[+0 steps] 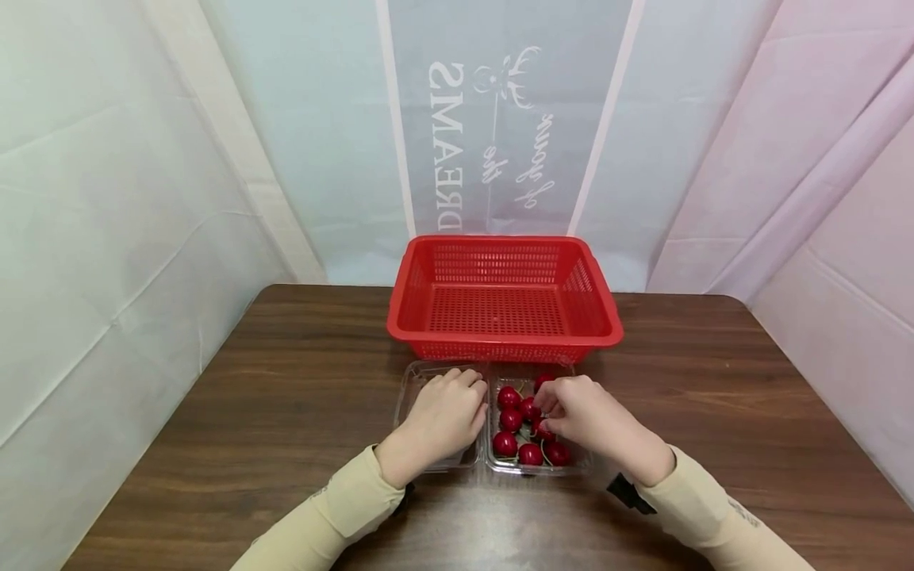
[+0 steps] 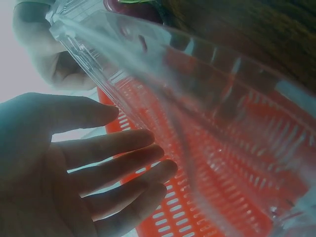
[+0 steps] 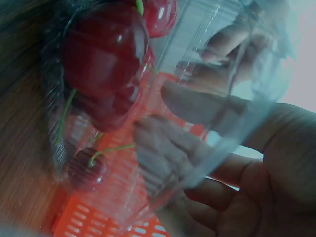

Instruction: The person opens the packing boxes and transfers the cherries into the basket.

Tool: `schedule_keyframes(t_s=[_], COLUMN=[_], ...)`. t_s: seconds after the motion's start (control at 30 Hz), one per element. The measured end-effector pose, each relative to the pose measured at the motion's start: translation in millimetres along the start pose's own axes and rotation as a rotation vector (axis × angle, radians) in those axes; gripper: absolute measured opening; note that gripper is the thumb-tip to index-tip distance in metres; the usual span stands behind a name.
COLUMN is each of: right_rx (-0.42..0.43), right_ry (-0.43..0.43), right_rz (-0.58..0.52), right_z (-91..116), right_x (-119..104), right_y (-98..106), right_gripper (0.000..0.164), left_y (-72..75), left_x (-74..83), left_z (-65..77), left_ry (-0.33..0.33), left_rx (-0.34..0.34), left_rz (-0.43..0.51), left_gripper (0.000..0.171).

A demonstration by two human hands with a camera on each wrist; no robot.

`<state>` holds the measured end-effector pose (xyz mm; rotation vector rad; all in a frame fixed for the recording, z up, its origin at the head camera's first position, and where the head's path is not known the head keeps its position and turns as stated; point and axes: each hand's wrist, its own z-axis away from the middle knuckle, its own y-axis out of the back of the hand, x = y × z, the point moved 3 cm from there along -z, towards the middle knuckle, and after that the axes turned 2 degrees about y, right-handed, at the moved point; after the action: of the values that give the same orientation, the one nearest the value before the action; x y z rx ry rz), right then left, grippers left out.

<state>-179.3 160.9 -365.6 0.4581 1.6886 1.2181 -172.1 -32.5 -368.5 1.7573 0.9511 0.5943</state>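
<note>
The table [image 1: 300, 396] carries a red basket [image 1: 505, 339] and a clear, apparently hinged box [image 1: 510, 468].

Cherries [image 1: 531, 454] in container [image 1: 537, 469] — basket [image 1: 500, 340] behind

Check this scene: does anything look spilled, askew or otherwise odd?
One thing: the lettering on the backdrop runs sideways and seems mirrored, so it reads oddly. Nothing else stands out: the visible cherries sit inside their clear container, and the red basket stands upright beyond it.

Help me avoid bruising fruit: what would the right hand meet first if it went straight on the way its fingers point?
Probably the cherries in the clear box, close ahead of the right hand; depth is unclear, so it may already touch one.
</note>
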Motion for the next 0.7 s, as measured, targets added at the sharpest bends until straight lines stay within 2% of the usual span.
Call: schedule_keyframes(t_s=[0.4, 0.7], right_rx=[0.032, 0.023], right_ry=[-0.025, 0.054], right_rz=[0.248, 0.269], right_z=[-1.7, -3.3], right_x=[-6.7, -5.0], right_y=[-12.0, -18.6], right_gripper=[0.023, 0.022], left_y=[0.0, 0.0], left_x=[-1.2, -1.0], left_z=[0.4, 0.8], left_ry=[-0.001, -0.007], left_rx=[-0.021, -0.013], left_rz=[-0.003, 0.005], left_gripper=[0.015, 0.014])
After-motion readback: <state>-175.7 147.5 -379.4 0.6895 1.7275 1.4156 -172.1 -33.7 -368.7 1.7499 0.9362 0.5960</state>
